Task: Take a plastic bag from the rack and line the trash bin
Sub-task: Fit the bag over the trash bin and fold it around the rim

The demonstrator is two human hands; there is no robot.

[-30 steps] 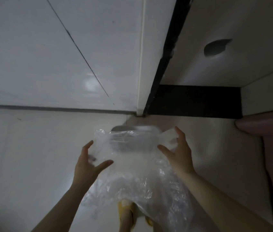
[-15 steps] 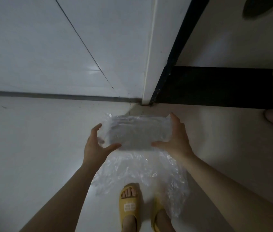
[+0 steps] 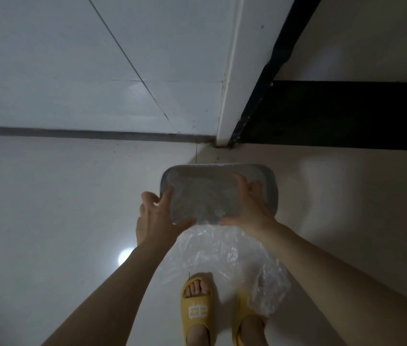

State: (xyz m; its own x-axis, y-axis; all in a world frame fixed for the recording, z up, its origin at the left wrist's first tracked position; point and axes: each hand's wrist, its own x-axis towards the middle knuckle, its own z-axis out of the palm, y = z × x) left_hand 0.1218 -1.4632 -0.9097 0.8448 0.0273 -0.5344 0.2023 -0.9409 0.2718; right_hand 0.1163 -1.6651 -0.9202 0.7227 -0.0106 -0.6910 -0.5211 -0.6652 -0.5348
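Small grey rounded-rectangle plastic trash bin [image 3: 269, 181] sits on the pale glossy tiled floor [image 3: 47, 221], close to the corner where the white tiled wall [image 3: 72, 71] meets a white vertical trim strip [image 3: 232, 71] and a black baseboard [image 3: 334, 116].

Thin clear crinkled plastic bag [image 3: 227, 250] is stretched across the bin's mouth; the bin interior shows through the film. The rest of the bag hangs slack off the near edge, trailing down toward the feet and partly covering the right yellow foam slide sandal [image 3: 243, 318]. Left yellow sandal [image 3: 196, 305] is uncovered (toes visible).

Left hand [image 3: 157, 221]: fingers spread wide at the bin's left near corner, thumb along the near edge, gripping the bag film against the rim. Right hand [image 3: 249, 206]: fingers curled over the right portion of the bin opening, thumb on the near edge, also pinching bag film. Both forearms bare, reaching down from the bottom of the frame.

Bag covers the far rim only loosely; can't tell whether it's folded over the rim there. Lighting is dim, with a lamp reflection on the floor left of the left forearm.
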